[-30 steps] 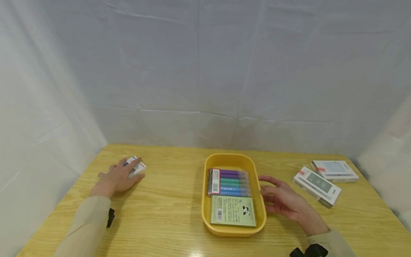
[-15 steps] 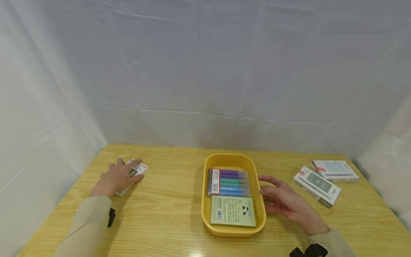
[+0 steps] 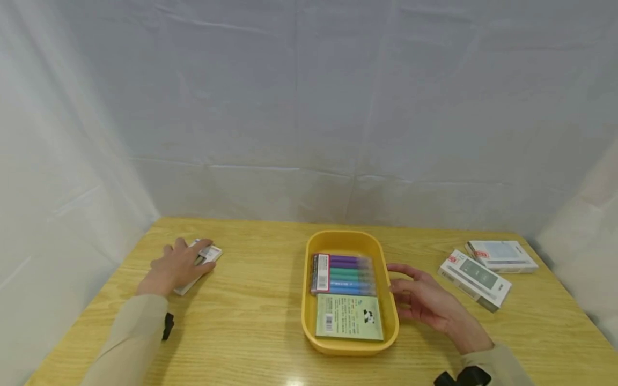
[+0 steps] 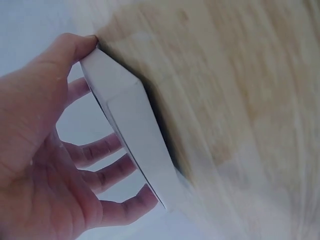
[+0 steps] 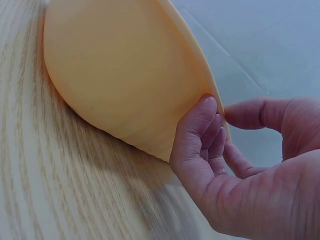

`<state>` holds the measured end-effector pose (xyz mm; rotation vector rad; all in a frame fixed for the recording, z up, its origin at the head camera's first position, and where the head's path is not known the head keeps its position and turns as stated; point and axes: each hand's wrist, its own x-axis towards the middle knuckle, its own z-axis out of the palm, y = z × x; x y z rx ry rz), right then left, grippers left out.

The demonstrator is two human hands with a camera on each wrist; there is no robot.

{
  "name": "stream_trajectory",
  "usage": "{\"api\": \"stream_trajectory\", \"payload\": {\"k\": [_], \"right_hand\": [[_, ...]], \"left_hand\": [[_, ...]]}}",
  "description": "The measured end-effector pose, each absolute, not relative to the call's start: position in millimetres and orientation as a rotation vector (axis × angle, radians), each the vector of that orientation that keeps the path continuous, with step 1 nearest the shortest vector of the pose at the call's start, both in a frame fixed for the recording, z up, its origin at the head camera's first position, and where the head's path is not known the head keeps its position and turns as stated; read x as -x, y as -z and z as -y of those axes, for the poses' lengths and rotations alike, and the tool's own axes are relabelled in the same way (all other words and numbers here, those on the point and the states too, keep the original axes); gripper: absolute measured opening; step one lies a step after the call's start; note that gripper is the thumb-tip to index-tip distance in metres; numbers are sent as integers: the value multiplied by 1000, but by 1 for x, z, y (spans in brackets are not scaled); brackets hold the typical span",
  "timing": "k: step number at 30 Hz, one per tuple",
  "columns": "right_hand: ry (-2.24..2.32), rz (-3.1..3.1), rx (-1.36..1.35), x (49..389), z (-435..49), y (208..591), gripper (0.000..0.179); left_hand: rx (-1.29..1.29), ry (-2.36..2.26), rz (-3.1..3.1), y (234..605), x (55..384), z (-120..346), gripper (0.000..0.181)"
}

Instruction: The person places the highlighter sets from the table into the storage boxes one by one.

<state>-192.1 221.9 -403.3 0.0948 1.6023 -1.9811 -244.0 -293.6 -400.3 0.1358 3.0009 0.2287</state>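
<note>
At the left of the table, in the head view, my left hand [image 3: 176, 268] lies over a flat white box [image 3: 208, 253] with a grey panel. The left wrist view shows the thumb at one edge of that box [image 4: 135, 115] and bent fingers along its other side. My right hand [image 3: 429, 300] is beside a yellow plastic basket [image 3: 308, 300], its bent fingers touching the outer wall near the rim. Inside the basket are a clear pack of purple, green and blue pens [image 3: 350, 276] and a pale green packet with a panda [image 3: 350, 317].
Two more flat white boxes lie at the right: one with a dark panel [image 3: 475, 279], the other with a pale panel [image 3: 504, 256] behind it. White sheeting [image 3: 299, 107] hangs behind the wooden table [image 3: 251, 300] and at both sides.
The flat white box has turned and shifted under my left hand, so more of it shows below and to the right. My right hand stays at the basket.
</note>
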Motion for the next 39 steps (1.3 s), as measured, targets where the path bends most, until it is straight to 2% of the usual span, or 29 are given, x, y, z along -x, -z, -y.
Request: {"api": "stream_trajectory", "payload": {"k": [9,39], "right_hand": [[1973,-1616,-70,191,-220,406,71],[1980,-1623,-82,191,-222,403,71]], "left_hand": [[-174,-184,-3057,402,242,295,60],[-398,-135,-3236,385,229,263,57]]}}
